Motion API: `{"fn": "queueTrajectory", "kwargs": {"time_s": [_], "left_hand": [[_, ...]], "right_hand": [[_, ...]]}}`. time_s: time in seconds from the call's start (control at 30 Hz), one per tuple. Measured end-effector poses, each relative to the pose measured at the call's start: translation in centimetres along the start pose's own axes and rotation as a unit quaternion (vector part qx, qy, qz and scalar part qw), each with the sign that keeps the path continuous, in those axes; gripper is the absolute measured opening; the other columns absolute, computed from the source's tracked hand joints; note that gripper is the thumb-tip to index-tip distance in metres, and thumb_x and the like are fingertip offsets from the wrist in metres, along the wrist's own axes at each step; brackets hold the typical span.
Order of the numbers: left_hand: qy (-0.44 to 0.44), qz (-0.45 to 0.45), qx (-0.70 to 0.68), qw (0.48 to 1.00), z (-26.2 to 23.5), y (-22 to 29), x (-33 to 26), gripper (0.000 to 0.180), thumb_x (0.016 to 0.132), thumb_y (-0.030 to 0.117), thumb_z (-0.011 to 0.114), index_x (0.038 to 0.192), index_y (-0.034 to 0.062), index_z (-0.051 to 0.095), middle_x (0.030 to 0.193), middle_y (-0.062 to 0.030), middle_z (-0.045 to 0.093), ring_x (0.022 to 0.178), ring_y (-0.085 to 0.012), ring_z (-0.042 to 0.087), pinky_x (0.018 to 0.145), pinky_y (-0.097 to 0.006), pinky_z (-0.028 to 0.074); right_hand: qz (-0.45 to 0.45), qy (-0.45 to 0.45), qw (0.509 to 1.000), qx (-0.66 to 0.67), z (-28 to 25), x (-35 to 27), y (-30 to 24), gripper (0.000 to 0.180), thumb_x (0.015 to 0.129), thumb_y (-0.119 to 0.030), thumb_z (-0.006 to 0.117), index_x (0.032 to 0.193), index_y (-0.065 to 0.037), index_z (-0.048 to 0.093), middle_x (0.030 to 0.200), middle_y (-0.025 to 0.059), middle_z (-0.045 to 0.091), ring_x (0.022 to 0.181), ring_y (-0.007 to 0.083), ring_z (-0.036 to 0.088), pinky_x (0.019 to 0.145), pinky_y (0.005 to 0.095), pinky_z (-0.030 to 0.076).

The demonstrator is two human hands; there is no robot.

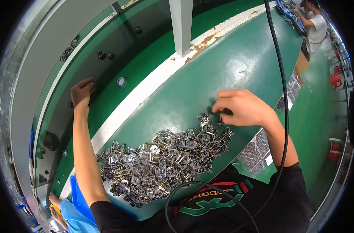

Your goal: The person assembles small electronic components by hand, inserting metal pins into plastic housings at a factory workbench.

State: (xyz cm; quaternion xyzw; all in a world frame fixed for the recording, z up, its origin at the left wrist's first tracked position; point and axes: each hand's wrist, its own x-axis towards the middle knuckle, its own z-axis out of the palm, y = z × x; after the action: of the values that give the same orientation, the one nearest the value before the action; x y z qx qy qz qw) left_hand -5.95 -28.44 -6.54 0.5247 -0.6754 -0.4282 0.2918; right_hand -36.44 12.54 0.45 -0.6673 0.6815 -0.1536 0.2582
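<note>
A large heap of small dark-and-clear plug-like parts with brass-coloured metal pins [157, 163] lies on the green tabletop [208, 77] in front of me. My left hand [82, 94] reaches over the white rail, above the dark green belt. Its fingers are pinched, and a small dark part shows at the fingertips. Above the right end of the heap is my right hand [243, 108], palm down with the fingers curled in. What its fingertips hold, if anything, is hidden. Loose pins show just below its thumb.
Several parts are spread along the belt, among them dark pieces [106, 55] and a pale one [121, 81]. A white post [181, 27] rises from the rail [134, 97]. A black cable [280, 70] hangs down the right. Another person [317, 29] sits at the far right.
</note>
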Motion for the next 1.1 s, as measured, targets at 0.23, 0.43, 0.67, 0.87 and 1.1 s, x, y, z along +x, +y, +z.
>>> {"fn": "queueTrajectory", "kwargs": {"time_s": [0.23,0.43,0.67,0.87,1.1], "left_hand": [[0.02,0.043,0.102,0.994,0.3,0.5,-0.1,0.033,0.086,0.022,0.073,0.114,0.0046,0.073,0.1,-0.0078,0.074,0.09,-0.0165,0.066,0.085,-0.032,0.048],[0.019,0.286,0.256,0.923,8.6,9.8,0.2,0.023,0.086,0.022,0.069,0.103,0.0068,0.072,0.099,-0.0165,0.07,0.095,-0.0302,0.068,0.083,-0.038,0.052],[0.004,0.366,0.361,0.858,22.7,11.1,8.9,0.032,0.089,0.027,0.068,0.112,0.0052,0.068,0.1,-0.0203,0.068,0.096,-0.037,0.066,0.09,-0.045,0.053],[-0.111,0.392,0.246,0.88,25.1,11.2,10.4,0.032,0.077,0.017,0.07,0.106,0.0046,0.069,0.099,-0.0155,0.067,0.097,-0.0326,0.065,0.087,-0.041,0.052],[-0.043,0.412,0.273,0.868,27.2,11.5,8.8,0.033,0.076,0.023,0.074,0.104,0.004,0.071,0.096,-0.0174,0.068,0.1,-0.0345,0.063,0.092,-0.041,0.049]], "right_hand": [[-0.031,0.036,0.999,-0.006,1.9,-3.0,1.4,0.014,0.077,-0.017,0.076,0.085,-0.008,0.067,0.081,0.0045,0.062,0.069,0.0251,0.064,0.058,0.0375,0.05],[-0.013,0.24,0.971,-0.01,1.9,-2.9,3.4,0.014,0.08,-0.006,0.068,0.092,-0.001,0.062,0.099,0.011,0.061,0.074,0.0303,0.064,0.065,0.0375,0.055],[-0.035,0.305,0.925,-0.224,3.9,-2.2,4.0,0.038,0.069,-0.005,0.075,0.105,0.002,0.066,0.105,0.0126,0.063,0.09,0.0277,0.062,0.076,0.0352,0.054],[0.024,0.376,0.925,-0.049,4.5,-1.4,5.5,0.023,0.072,-0.007,0.078,0.092,0.0,0.067,0.089,0.0084,0.063,0.081,0.027,0.058,0.07,0.036,0.049],[0.041,0.388,0.92,-0.031,4.2,-0.3,4.1,0.019,0.073,-0.005,0.077,0.09,-0.004,0.07,0.085,0.0067,0.061,0.077,0.0263,0.056,0.068,0.0357,0.048]]}}
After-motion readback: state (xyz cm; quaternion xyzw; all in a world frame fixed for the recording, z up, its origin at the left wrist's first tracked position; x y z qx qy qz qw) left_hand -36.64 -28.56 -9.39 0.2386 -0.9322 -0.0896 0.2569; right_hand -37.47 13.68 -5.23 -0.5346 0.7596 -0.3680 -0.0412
